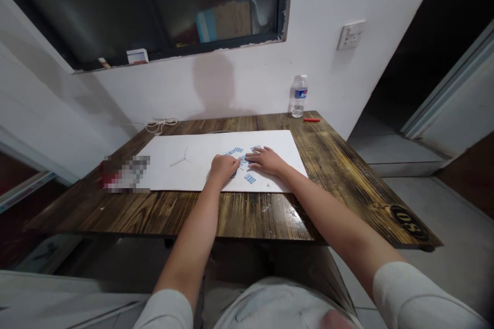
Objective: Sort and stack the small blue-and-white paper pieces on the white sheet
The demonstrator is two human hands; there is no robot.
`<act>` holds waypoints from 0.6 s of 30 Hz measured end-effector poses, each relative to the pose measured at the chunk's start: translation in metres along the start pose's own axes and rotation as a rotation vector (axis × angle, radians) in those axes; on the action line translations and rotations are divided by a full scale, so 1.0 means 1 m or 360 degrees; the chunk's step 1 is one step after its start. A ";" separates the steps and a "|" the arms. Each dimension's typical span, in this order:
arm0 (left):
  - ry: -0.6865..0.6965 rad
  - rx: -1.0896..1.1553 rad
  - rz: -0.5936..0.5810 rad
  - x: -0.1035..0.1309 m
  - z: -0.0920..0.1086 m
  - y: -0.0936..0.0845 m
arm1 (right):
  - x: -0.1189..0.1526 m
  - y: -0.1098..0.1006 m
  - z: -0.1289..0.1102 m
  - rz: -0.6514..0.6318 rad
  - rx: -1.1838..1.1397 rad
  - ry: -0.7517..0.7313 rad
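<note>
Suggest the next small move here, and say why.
Probably lift the right hand slightly: its spread fingers partly hide blue-striped shapes on the board, and the left hand crowds them from the other side, so their layout is hard to check.

1. Table: dark brown, streaked with lighter golden-brown wood grain.
2. Disc: black, with "08" in a tan-gold tone.
3. Sheet: white, with thin dark curved lines drawn on its left part.
4. Pieces: blue and pale, in stripes.
5. Bottle: clear, its label blue with touches of red and white.
6. Stick: plain red.
7. Cord: off-white.
8. Wall: white, shaded grey.
9. Window frame: dark blue-grey.
10. Sleeves: pale grey.
</note>
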State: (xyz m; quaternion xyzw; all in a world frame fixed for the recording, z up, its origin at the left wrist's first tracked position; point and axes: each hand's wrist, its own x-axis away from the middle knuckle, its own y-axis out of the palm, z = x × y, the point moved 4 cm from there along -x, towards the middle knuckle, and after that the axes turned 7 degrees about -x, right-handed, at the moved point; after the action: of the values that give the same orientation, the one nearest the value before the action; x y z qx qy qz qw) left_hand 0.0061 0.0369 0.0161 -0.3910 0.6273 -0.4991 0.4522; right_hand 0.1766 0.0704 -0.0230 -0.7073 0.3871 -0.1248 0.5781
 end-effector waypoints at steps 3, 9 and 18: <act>-0.0133 -0.0044 0.0022 -0.001 -0.006 0.000 | 0.001 -0.004 0.003 0.0082 0.0041 0.0103; -0.0149 0.0066 -0.0016 0.000 -0.012 0.011 | 0.001 -0.004 -0.003 -0.0006 -0.0070 -0.0033; 0.0152 0.0173 0.0015 -0.003 -0.003 0.024 | -0.001 -0.010 -0.006 0.0095 -0.0338 -0.0087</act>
State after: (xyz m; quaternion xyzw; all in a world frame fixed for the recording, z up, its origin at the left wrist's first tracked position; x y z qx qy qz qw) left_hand 0.0026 0.0452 -0.0066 -0.3385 0.6220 -0.5485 0.4446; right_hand 0.1759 0.0669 -0.0119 -0.7559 0.4031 -0.0464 0.5138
